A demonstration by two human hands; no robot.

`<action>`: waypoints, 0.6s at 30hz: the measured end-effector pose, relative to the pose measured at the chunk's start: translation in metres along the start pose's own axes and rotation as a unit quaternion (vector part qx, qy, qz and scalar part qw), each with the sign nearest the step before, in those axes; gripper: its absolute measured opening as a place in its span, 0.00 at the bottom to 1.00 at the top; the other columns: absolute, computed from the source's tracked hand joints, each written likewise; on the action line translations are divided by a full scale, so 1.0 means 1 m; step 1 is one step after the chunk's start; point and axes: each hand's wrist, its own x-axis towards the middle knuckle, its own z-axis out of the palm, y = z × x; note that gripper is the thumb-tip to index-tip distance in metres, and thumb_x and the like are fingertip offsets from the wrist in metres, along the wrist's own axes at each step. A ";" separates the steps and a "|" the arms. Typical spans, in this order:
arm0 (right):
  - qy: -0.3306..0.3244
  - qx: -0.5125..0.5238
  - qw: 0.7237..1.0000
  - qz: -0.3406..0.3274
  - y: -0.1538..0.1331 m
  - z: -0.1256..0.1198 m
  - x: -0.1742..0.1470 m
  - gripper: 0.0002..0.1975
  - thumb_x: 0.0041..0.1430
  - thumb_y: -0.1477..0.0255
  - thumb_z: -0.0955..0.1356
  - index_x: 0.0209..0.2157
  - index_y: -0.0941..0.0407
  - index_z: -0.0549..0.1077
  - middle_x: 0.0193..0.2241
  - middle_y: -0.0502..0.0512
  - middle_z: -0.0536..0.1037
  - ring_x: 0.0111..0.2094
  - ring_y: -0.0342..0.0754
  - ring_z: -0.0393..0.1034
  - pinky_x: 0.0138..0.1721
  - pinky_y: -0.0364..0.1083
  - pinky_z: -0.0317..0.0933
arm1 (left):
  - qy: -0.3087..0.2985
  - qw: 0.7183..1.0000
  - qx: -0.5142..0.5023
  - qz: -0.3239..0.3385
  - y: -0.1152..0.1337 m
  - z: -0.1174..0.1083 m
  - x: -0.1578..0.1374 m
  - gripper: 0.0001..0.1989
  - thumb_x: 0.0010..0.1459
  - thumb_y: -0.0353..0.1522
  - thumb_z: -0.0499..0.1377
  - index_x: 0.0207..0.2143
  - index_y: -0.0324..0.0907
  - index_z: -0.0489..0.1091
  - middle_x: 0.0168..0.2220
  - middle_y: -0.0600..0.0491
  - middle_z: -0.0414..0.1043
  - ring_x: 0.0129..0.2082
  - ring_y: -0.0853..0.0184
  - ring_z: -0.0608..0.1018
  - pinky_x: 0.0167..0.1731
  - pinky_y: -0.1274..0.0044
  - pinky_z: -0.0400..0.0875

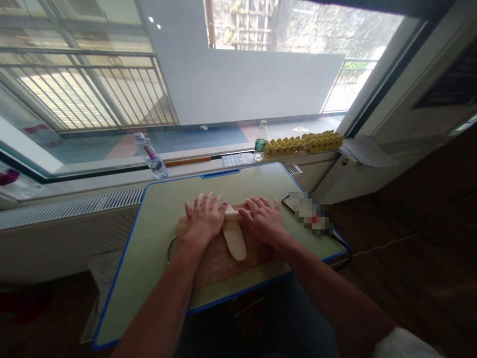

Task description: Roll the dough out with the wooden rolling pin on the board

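Note:
My left hand (204, 219) lies flat with its fingers spread over the left end of a pale rolling pin (233, 215). On the pin's other end rests my right hand (264, 219), palm down and fingers stretched forward. Between the hands a short middle stretch of the pin shows; its ends are hidden under them. Beneath it is a long, flattened strip of pale dough (235, 243), its rounded end pointing towards me. A wooden cutting board (212, 266) lies under the dough, with a metal handle at its left side.
The board lies on a pale green table (149, 268) with a blue edge. On its right is a blurred-out object (311, 214) with a dark cord. Along the windowsill stand two plastic bottles (151, 156), a green-labelled bottle (261, 141) among them, and a yellow egg-tray-like strip (303, 143).

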 end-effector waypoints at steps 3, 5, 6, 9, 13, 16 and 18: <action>0.007 0.006 1.000 0.001 0.000 -0.001 -0.004 0.30 0.77 0.50 0.55 0.66 0.52 0.70 0.68 0.60 0.71 0.70 0.60 0.58 0.71 0.72 0.42 | -0.004 1.000 -0.006 0.000 0.000 0.000 -0.004 0.31 0.74 0.48 0.40 0.69 0.46 0.67 0.73 0.45 0.60 0.74 0.47 0.60 0.70 0.42 0.50; 0.015 0.016 1.000 -0.005 0.000 -0.002 -0.018 0.30 0.77 0.50 0.56 0.67 0.53 0.68 0.69 0.60 0.69 0.71 0.59 0.57 0.71 0.70 0.42 | -0.006 1.000 -0.014 0.007 -0.003 0.004 -0.021 0.31 0.74 0.48 0.40 0.69 0.47 0.66 0.73 0.46 0.61 0.74 0.48 0.60 0.70 0.43 0.50; 0.017 0.020 1.000 -0.010 0.000 -0.002 -0.028 0.31 0.76 0.50 0.57 0.68 0.53 0.67 0.70 0.60 0.68 0.72 0.59 0.56 0.72 0.69 0.41 | -0.004 1.000 -0.018 0.010 -0.004 0.006 -0.032 0.32 0.74 0.48 0.40 0.70 0.46 0.65 0.73 0.45 0.61 0.74 0.49 0.60 0.70 0.43 0.51; 0.014 0.026 0.999 -0.032 0.002 -0.003 -0.055 0.33 0.75 0.49 0.59 0.71 0.54 0.63 0.72 0.59 0.64 0.74 0.59 0.52 0.73 0.68 0.39 | 0.018 0.999 -0.023 0.012 -0.008 0.015 -0.069 0.33 0.74 0.48 0.42 0.73 0.44 0.59 0.73 0.43 0.61 0.74 0.51 0.61 0.71 0.47 0.52; 0.014 0.023 0.999 -0.045 0.005 -0.002 -0.063 0.34 0.75 0.50 0.59 0.73 0.53 0.59 0.73 0.59 0.61 0.75 0.59 0.48 0.73 0.67 0.36 | 0.036 0.999 -0.023 0.013 -0.009 0.018 -0.089 0.34 0.73 0.49 0.43 0.74 0.43 0.56 0.74 0.43 0.59 0.74 0.52 0.60 0.72 0.49 0.52; 0.015 0.014 0.999 -0.029 0.004 0.000 -0.043 0.34 0.75 0.50 0.58 0.72 0.54 0.60 0.73 0.60 0.62 0.74 0.59 0.50 0.73 0.67 0.36 | 0.004 1.000 -0.020 -0.004 -0.006 0.012 -0.068 0.33 0.74 0.49 0.41 0.74 0.44 0.58 0.74 0.45 0.58 0.75 0.51 0.59 0.72 0.48 0.51; 0.008 0.008 1.000 -0.015 0.002 0.001 -0.024 0.33 0.76 0.49 0.57 0.72 0.54 0.62 0.72 0.61 0.63 0.74 0.60 0.50 0.73 0.69 0.36 | -0.016 1.000 -0.021 -0.006 -0.005 0.006 -0.043 0.33 0.74 0.49 0.39 0.73 0.46 0.60 0.75 0.46 0.57 0.75 0.49 0.59 0.71 0.45 0.51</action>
